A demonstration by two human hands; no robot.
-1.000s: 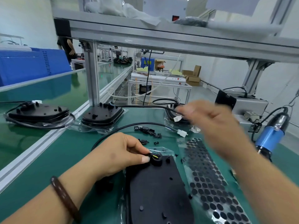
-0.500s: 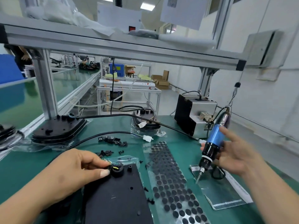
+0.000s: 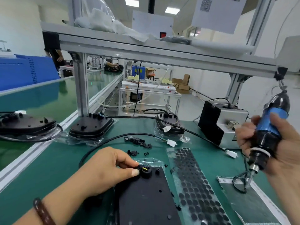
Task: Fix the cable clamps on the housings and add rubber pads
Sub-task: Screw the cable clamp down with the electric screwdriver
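A flat black housing [image 3: 146, 197] lies on the green mat in front of me. My left hand [image 3: 107, 168] pinches a small black cable clamp [image 3: 145, 169] with coloured wires at the housing's top edge. My right hand [image 3: 276, 143] grips a blue and black electric screwdriver [image 3: 267, 135], bit down, over a clear bag at the right. A sheet of round black rubber pads [image 3: 193, 184] lies beside the housing. Loose black clamps [image 3: 138, 141] are scattered behind my left hand.
Other black housings [image 3: 90, 125] [image 3: 170, 124] [image 3: 24, 125] with cables sit at the back and left. A black cable with white connectors [image 3: 172, 142] crosses the mat. A grey and black box [image 3: 222, 122] stands at back right. An aluminium frame shelf [image 3: 162, 57] runs overhead.
My right hand reached out to the right, took the hanging blue screwdriver and brought it in over the clear bag. My left hand stayed on the clamp.
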